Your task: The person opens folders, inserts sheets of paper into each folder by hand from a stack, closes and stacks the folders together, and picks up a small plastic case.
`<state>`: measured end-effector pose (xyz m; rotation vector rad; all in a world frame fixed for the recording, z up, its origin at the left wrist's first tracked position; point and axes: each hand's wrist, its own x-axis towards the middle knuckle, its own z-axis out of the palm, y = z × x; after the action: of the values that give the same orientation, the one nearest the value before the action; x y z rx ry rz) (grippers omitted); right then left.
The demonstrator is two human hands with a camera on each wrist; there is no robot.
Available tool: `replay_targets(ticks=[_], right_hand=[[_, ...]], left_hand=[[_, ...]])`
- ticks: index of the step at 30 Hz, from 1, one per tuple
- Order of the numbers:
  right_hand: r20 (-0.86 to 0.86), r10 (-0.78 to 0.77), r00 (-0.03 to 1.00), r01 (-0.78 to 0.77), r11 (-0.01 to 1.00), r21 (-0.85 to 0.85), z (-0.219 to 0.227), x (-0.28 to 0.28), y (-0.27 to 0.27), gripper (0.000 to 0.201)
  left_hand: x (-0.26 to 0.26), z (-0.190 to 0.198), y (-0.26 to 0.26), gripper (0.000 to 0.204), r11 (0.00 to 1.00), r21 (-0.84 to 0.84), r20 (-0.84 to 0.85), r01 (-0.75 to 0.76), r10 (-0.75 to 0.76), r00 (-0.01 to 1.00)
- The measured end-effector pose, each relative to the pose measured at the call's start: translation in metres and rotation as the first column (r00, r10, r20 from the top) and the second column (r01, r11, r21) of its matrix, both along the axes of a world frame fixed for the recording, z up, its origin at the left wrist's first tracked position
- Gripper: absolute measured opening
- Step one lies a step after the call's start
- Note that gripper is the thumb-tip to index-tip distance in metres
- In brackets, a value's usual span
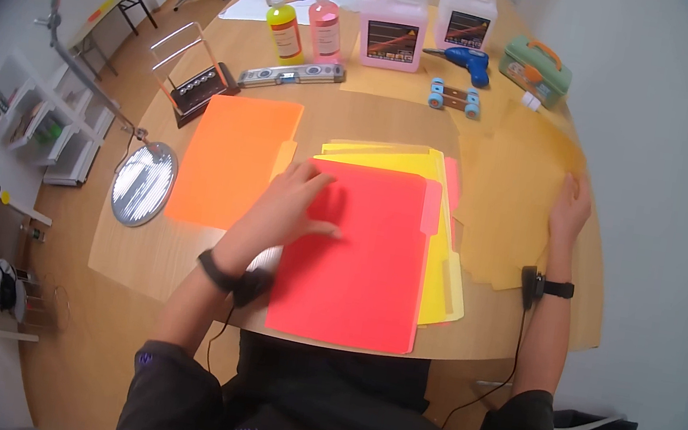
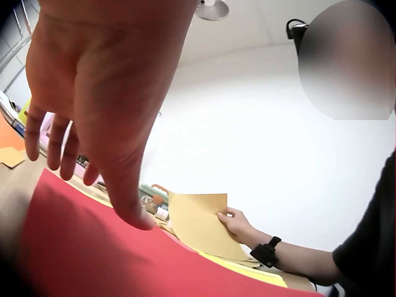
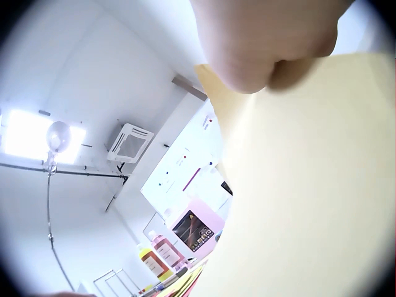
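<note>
My left hand (image 1: 278,210) is over the upper left of a red file folder (image 1: 363,262), fingers spread and relaxed, with nothing in its grasp. Under the red folder lies a stack of yellow folders (image 1: 442,292), their edges and tabs showing at the top and right. At the right, my right hand (image 1: 571,212) pinches a tan paper sheet (image 1: 508,186) by its right edge. The left wrist view shows this sheet (image 2: 198,219) raised upright, thumb on its near face. More tan paper lies below it. An orange folder (image 1: 232,163) sits left of my left hand.
Along the back stand yellow (image 1: 286,31) and pink bottles (image 1: 326,30), two jugs (image 1: 392,31), a blue toy drill (image 1: 472,63) and a green case (image 1: 536,70). A spirit level (image 1: 292,75), Newton's cradle (image 1: 198,88), small wheeled toy (image 1: 455,98) and lamp (image 1: 144,183) are also around.
</note>
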<state>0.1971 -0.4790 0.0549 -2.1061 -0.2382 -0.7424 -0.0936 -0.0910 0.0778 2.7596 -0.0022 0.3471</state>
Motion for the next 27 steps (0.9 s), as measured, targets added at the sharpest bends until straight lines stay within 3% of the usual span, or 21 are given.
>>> replay_targets(ticks=[2, 4, 6, 7, 9, 12, 15, 16, 17, 18, 19, 20, 21, 23, 25, 27], right_hand=[[-0.047, 0.031, 0.998, -0.027, 0.996, 0.08, -0.01, 0.008, -0.004, 0.028], [-0.091, 0.053, 0.994, -0.038, 0.987, 0.154, -0.019, 0.015, -0.005, 0.03], [-0.274, 0.221, 0.936, -0.11, 0.923, 0.369, -0.026, 0.02, -0.006, 0.033], [-0.273, 0.213, 0.938, -0.106, 0.927, 0.36, -0.028, 0.021, -0.004, 0.033], [-0.107, 0.457, 0.883, -0.284, 0.702, 0.653, -0.032, 0.025, 0.002, 0.034], [-0.218, 0.435, 0.874, -0.175, 0.699, 0.693, -0.026, 0.019, 0.003, 0.035], [-0.286, 0.454, 0.844, -0.178, 0.74, 0.648, -0.03, 0.024, -0.007, 0.035], [-0.292, 0.458, 0.84, -0.185, 0.746, 0.639, -0.034, 0.029, -0.012, 0.035], [-0.266, 0.501, 0.824, -0.168, 0.664, 0.729, -0.04, 0.035, -0.016, 0.036], [-0.236, 0.54, 0.808, -0.146, 0.571, 0.808, -0.044, 0.04, -0.021, 0.036], [-0.238, 0.545, 0.804, -0.153, 0.576, 0.803, -0.043, 0.042, -0.024, 0.036], [-0.245, 0.548, 0.8, -0.132, 0.558, 0.819, -0.042, 0.043, -0.027, 0.036], [-0.251, 0.551, 0.796, -0.111, 0.539, 0.835, -0.041, 0.044, -0.03, 0.036], [-0.219, 0.601, 0.768, -0.143, 0.494, 0.857, -0.041, 0.045, -0.032, 0.037], [-0.189, 0.646, 0.739, -0.168, 0.448, 0.878, -0.041, 0.045, -0.034, 0.037], [-0.154, 0.7, 0.697, -0.117, 0.323, 0.939, -0.04, 0.045, -0.035, 0.038]], left_hand=[[0.031, -0.015, 0.002, 0.084, 0.997, 0.0, 0.017, 0.077, -0.077, 0.997], [0.049, -0.021, 0.0, 0.086, 0.999, 0.012, -0.013, 0.05, -0.05, 0.999], [0.062, -0.03, 0.0, 0.088, 0.999, 0.018, -0.049, 0.033, -0.032, 0.998], [0.065, -0.033, 0.002, 0.089, 1.0, -0.025, -0.033, 0.01, -0.011, 0.999], [0.069, -0.042, 0.008, 0.09, 0.997, -0.077, -0.017, -0.011, 0.01, 1.0], [0.067, -0.046, 0.014, 0.086, 0.986, -0.163, -0.017, -0.03, 0.028, 0.999], [0.072, -0.049, 0.022, 0.075, 0.951, -0.303, -0.011, -0.061, 0.061, 0.998], [0.074, -0.052, 0.025, 0.064, 0.944, -0.331, 0.139, 0.009, 0.04, 0.989], [0.075, -0.055, 0.027, 0.053, 0.935, -0.346, 0.288, 0.08, 0.025, 0.957], [0.078, -0.062, 0.03, 0.053, 0.932, -0.355, 0.288, 0.071, 0.037, 0.957], [0.08, -0.067, 0.033, 0.046, 0.763, -0.627, 0.301, 0.158, 0.05, 0.952], [0.082, -0.072, 0.037, 0.038, 0.51, -0.827, 0.313, 0.237, 0.066, 0.948], [0.082, -0.076, 0.042, 0.038, 0.507, -0.829, 0.314, 0.234, 0.075, 0.947], [0.078, -0.068, 0.043, 0.02, 0.291, -0.92, 0.335, 0.262, 0.236, 0.912], [0.071, -0.054, 0.042, 0.01, 0.249, -0.933, 0.328, 0.258, 0.302, 0.895], [0.067, -0.042, 0.038, 0.013, -0.109, -0.942, 0.265, 0.316, 0.335, 0.904]])
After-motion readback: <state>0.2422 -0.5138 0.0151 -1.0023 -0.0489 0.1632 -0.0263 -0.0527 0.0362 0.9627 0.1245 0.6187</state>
